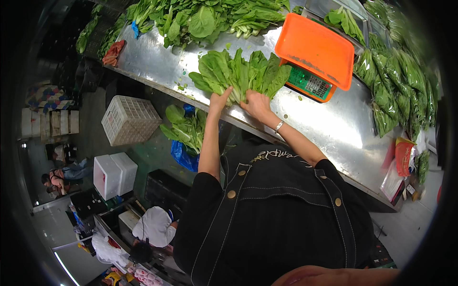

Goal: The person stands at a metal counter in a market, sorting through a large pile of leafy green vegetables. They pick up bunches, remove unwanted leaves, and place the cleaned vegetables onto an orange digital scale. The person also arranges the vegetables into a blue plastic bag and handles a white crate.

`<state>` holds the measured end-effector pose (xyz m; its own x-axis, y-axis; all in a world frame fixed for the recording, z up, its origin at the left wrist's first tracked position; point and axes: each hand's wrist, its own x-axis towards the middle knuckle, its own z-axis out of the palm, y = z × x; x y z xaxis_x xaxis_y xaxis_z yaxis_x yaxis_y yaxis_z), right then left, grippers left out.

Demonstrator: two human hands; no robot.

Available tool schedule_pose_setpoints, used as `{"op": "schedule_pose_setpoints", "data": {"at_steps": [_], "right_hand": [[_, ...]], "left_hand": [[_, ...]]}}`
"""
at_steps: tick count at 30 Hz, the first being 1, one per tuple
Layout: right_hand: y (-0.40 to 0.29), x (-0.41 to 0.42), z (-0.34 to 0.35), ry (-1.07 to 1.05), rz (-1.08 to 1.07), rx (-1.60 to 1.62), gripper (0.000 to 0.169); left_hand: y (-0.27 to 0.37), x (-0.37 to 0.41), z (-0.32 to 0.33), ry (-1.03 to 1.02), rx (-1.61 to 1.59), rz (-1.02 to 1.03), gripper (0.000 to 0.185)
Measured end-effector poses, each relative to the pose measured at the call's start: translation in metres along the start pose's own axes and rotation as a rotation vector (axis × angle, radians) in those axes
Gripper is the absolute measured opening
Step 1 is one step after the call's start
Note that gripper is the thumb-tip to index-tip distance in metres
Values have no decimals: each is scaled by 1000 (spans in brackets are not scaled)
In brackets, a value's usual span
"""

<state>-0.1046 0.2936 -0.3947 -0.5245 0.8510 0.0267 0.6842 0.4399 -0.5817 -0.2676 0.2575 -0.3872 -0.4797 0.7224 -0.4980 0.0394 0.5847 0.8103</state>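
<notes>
On the metal counter (336, 132), a spread bunch of leafy greens (247, 73) lies with its leaves pointing away from me and its pale stems towards me. My left hand (220, 100) grips the stems on the left side, thumb on top. My right hand (257, 104), below a bracelet on the wrist, holds the stem ends on the right side. Just right of the bunch stands a digital scale (310, 84) with an orange tray (316, 48); some leaves touch its edge. A large pile of loose greens (211, 21) lies at the counter's far side.
Bagged greens (400, 82) are stacked at the right. An orange cloth (113, 53) lies at the counter's left end. Below on the floor are a blue bag (184, 155) with greens, a plastic crate (130, 119) and foam boxes (114, 175). A person in white (154, 227) is at lower left.
</notes>
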Motion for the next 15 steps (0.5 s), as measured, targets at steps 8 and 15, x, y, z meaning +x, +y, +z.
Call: {"op": "schedule_pose_setpoints", "data": {"at_steps": [8, 15], "right_hand": [[-1, -4, 3, -9, 29, -13, 41], [-2, -5, 3, -17, 44, 9, 37]], "left_hand": [[0, 0, 1, -6, -38, 16, 42], [5, -3, 0, -25, -63, -5, 43]]}}
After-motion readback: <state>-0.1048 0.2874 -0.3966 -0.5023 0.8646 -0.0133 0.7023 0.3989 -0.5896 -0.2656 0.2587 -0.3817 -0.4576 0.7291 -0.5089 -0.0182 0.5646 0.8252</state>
